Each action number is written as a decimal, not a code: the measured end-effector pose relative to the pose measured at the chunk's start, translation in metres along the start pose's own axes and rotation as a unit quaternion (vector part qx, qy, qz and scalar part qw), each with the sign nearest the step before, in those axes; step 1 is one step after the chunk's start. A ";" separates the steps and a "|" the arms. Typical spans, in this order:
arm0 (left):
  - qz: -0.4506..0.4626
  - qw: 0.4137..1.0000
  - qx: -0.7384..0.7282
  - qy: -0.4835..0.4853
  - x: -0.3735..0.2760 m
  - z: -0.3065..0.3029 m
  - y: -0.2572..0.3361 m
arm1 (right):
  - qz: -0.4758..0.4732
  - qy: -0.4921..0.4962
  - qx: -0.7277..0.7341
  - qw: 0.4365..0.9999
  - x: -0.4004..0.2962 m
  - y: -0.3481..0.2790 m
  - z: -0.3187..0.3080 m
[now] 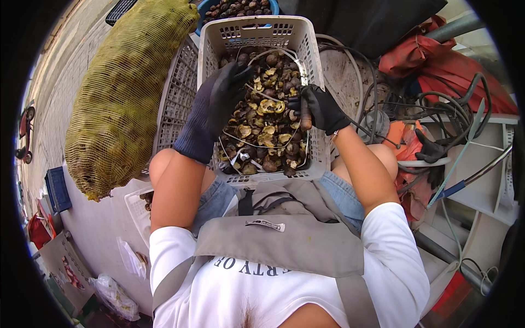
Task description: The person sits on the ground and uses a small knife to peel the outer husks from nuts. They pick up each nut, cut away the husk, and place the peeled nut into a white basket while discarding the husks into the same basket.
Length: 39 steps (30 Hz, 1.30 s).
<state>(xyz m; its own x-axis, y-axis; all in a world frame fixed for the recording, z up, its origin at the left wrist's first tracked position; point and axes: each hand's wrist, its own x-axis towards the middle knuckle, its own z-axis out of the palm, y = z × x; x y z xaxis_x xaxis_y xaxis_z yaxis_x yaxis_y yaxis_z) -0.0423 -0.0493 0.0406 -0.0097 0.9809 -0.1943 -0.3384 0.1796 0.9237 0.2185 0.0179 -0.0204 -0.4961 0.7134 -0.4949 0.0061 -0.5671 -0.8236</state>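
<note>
A white plastic crate (pixel 262 176) stands before me, filled with dark round nuts or fruits and split yellow-brown husks (pixel 268 129). My right hand (pixel 322 107), in a black coated glove, is closed on a wooden handle (pixel 306 115) at the crate's right side. A metal piece wrapped in pale tape (pixel 302 73) lies just beyond that hand; whether it joins the handle is unclear. My left hand (pixel 223 92), in a dark blue and black glove, is over the crate's left part; its fingertips are bent, and I cannot tell if they hold anything. Wire loops run across the heap.
A full yellow mesh sack (pixel 123 98) leans over another plastic crate (pixel 177 98) on the left. Behind the crate is a blue basin (pixel 275 7) of dark nuts. Hoses and cables (pixel 455 102), red cloth (pixel 463 78) and a loose black glove (pixel 428 147) lie on the right.
</note>
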 end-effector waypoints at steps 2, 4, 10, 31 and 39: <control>-0.076 0.974 -0.213 0.014 0.004 0.011 0.017 | 0.030 -0.015 -0.086 0.996 0.000 0.006 0.002; 0.099 0.955 0.279 -0.019 0.009 0.015 0.033 | 0.049 -0.005 -0.179 0.983 0.013 0.027 -0.002; 0.051 0.996 0.013 0.066 0.033 0.005 0.037 | 0.082 0.033 -0.147 0.985 0.047 0.042 0.001; 0.105 0.992 -0.014 0.065 0.052 0.006 0.045 | -0.055 -0.199 -0.804 0.558 0.152 0.066 0.013; -0.001 0.970 -0.210 0.119 0.054 0.003 0.037 | -0.104 -0.158 -0.675 0.713 0.090 0.096 0.083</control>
<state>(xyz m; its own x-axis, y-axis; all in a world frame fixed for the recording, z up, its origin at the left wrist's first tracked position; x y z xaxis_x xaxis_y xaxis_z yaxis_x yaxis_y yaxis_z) -0.0526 0.0102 0.0653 -0.2083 0.9268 -0.3125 -0.6924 0.0859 0.7163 0.1020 -0.0064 -0.1213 -0.7779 0.4753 -0.4111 0.6282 0.6036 -0.4909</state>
